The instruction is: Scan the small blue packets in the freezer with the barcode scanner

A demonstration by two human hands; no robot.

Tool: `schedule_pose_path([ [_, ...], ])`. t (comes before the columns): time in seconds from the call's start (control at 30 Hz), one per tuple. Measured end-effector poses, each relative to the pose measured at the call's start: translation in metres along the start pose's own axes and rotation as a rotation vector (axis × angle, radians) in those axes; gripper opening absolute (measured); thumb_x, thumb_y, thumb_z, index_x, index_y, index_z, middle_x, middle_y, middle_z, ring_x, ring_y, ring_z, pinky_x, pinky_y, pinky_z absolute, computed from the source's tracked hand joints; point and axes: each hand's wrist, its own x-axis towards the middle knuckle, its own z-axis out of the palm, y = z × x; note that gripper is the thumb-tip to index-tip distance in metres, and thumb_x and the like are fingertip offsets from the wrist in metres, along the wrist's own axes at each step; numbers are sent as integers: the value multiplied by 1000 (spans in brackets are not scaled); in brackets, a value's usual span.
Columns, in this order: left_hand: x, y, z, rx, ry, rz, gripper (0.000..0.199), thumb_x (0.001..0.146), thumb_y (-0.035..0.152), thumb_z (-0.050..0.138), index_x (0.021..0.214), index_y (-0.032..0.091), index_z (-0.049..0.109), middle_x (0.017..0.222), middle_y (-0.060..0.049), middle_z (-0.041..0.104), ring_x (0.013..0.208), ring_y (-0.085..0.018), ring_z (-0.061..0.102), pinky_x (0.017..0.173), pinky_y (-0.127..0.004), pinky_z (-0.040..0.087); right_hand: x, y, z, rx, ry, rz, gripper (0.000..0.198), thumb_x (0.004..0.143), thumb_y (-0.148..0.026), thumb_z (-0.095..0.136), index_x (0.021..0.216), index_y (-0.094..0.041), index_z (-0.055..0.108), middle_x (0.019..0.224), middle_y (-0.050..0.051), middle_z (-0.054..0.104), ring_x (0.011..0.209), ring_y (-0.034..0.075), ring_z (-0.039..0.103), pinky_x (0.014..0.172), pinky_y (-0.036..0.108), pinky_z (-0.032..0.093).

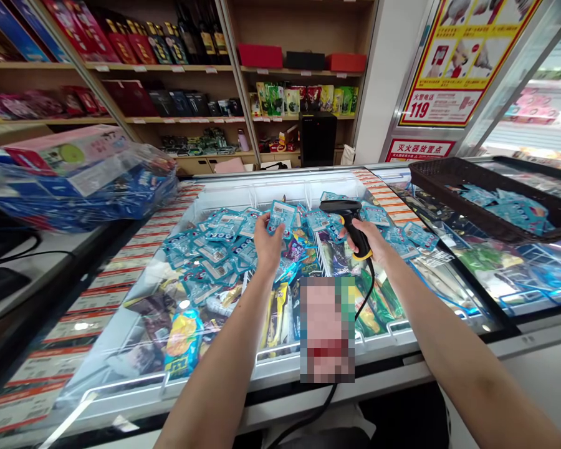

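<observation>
Currently, left hand pinches blue sachet, barcode showing, by sachet pile on chest freezer's glass lid; right hand grips barcode scanner by handle. Best keep code flat, thumb clear, scanner head square.

Got bottles sitting on wooden shelves at the back, pink box on the left, 119 poster right.

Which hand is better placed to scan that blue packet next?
Probably the right hand: it grips the handheld barcode scanner, which points roughly toward the blue packet. The left hand is occupied holding that packet up.
</observation>
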Motion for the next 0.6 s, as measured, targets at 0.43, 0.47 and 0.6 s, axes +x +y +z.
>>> schedule_pose_path([
  [0.43, -4, 0, 2, 16, -45, 93, 36, 83, 24, 58, 118, 21, 48, 102, -5, 61, 89, -17, 59, 86, -34, 49, -3, 2, 12, 12, -118, 13, 39, 83, -53, 62, 91, -16, 60, 74, 6, 69, 39, 8, 49, 34, 22, 36],
  [0.47, -4, 0, 2, 25, -54, 100, 36, 83, 24, 57, 118, 21, 48, 101, -6, 61, 88, -17, 59, 86, -34, 49, -3, 2, 13, 9, -116, 8, 39, 83, -54, 62, 90, -16, 60, 73, 5, 68, 40, 9, 49, 35, 22, 36],
  [0.6, -6, 5, 1, 89, -79, 85, 36, 85, 25, 55, 120, 20, 48, 100, -7, 62, 86, -18, 59, 83, -34, 47, -4, 1, 14, -3, -135, -9, 38, 84, -54, 62, 88, -16, 59, 67, 3, 66, 40, 9, 49, 37, 23, 38],
])
